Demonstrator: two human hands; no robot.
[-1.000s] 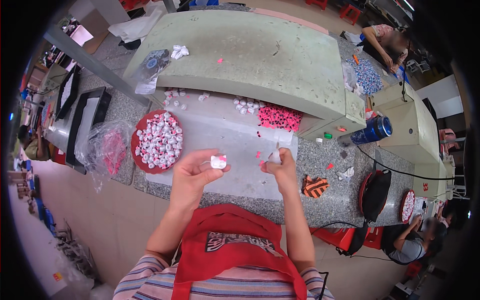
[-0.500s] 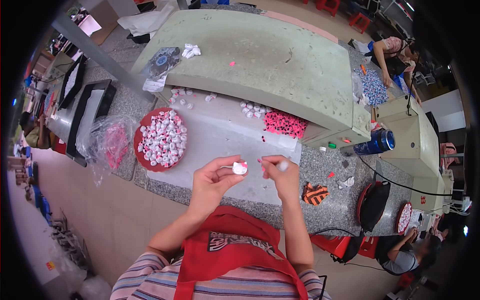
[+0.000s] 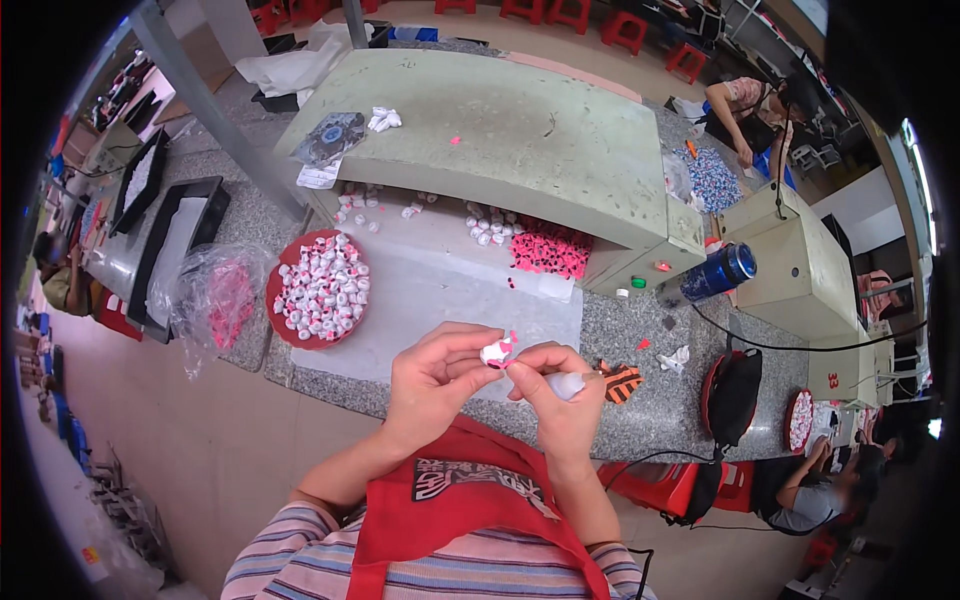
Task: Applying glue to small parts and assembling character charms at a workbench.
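Note:
My left hand point(image 3: 432, 375) pinches a small white and pink piece point(image 3: 496, 351) between thumb and fingers, raised close to my chest. My right hand point(image 3: 560, 385) touches that piece with its fingertips and also grips a small white tube-like tool point(image 3: 566, 383) in its palm. A tiny pink bit sticks up from the piece where the two hands meet. Both hands hover above the near edge of the white sheet point(image 3: 440, 290) on the speckled stone table point(image 3: 650, 350).
A red round tray point(image 3: 275, 300) full of white and pink pieces sits left of my hands. Pink parts point(image 3: 548, 252) and loose white pieces point(image 3: 485, 225) lie under the green machine hood point(image 3: 480, 120). A clear bag point(image 3: 215, 300), a blue can point(image 3: 715, 275) and other seated people surround the bench.
Both hands have lifted off the white sheet and come together nearer my chest. The right hand now touches the piece held by the left hand.

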